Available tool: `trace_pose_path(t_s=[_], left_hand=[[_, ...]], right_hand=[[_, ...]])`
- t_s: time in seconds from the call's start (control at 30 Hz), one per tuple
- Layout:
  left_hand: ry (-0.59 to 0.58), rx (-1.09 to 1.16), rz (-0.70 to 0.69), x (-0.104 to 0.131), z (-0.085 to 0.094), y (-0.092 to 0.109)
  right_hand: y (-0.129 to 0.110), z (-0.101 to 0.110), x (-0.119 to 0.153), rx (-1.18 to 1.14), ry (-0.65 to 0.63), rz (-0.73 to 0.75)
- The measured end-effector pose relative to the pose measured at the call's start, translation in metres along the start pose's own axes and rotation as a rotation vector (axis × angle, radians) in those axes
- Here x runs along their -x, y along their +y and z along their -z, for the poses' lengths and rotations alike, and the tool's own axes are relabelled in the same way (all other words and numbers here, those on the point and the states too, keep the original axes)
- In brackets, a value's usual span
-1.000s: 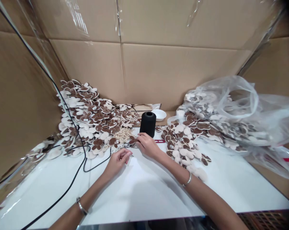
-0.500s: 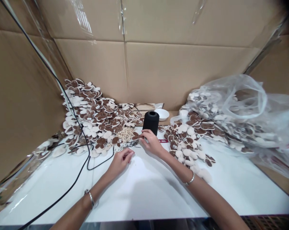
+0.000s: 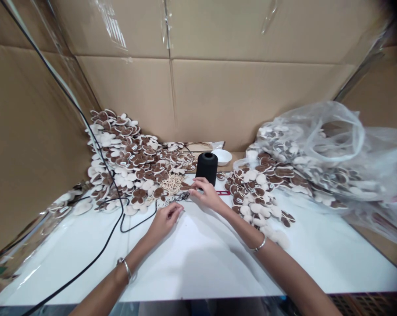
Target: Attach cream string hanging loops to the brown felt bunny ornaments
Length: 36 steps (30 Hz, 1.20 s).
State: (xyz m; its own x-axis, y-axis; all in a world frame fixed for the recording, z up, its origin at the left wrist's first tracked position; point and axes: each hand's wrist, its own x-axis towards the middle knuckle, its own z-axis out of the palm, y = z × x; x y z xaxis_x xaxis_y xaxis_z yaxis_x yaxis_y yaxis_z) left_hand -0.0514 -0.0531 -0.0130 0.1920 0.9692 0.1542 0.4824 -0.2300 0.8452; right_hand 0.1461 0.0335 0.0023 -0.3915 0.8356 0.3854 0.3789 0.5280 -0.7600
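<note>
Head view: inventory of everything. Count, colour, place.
Left pile of fuzzy pieces: uncountable, brown and cream, back left
Right pile of pieces: uncountable, brown and cream, right of the spool
Plastic bagging: count unclear, clear, back right
Spool: one, black, centre
Bowl: one, white, behind the spool
Strip: one, red, right of the spool
Cords: many, cream, left of the spool
Cables: count unclear, black and pale, left
Tabletop: one, white, under the piles
Cardboard panels: several, tan, back and sides
Bracelets: two, silver, one per arm
Left hand: one, in front of the cords
Right hand: one, at a brown piece by the cords
</note>
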Motion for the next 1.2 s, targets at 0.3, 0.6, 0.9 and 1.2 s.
trace_pose_path(t_s=[0.3, 0.6, 0.9, 1.2], left_hand=[[-0.010, -0.126, -0.092, -0.021, 0.003, -0.019], [-0.107, -0.409, -0.287, -0.107, 0.024, -0.019], [-0.229, -0.802, -0.596, -0.131, 0.042, 0.025], [-0.175, -0.801, -0.596, -0.080, 0.026, 0.043]], right_hand=[[-0.006, 0.008, -0.006, -0.138, -0.098, -0.062], [0.003, 0.011, -0.002, 0.076, -0.173, 0.175], [0.004, 0.014, 0.006, 0.230, -0.202, 0.354], [0.011, 0.011, 0.012, 0.247, -0.146, 0.371]])
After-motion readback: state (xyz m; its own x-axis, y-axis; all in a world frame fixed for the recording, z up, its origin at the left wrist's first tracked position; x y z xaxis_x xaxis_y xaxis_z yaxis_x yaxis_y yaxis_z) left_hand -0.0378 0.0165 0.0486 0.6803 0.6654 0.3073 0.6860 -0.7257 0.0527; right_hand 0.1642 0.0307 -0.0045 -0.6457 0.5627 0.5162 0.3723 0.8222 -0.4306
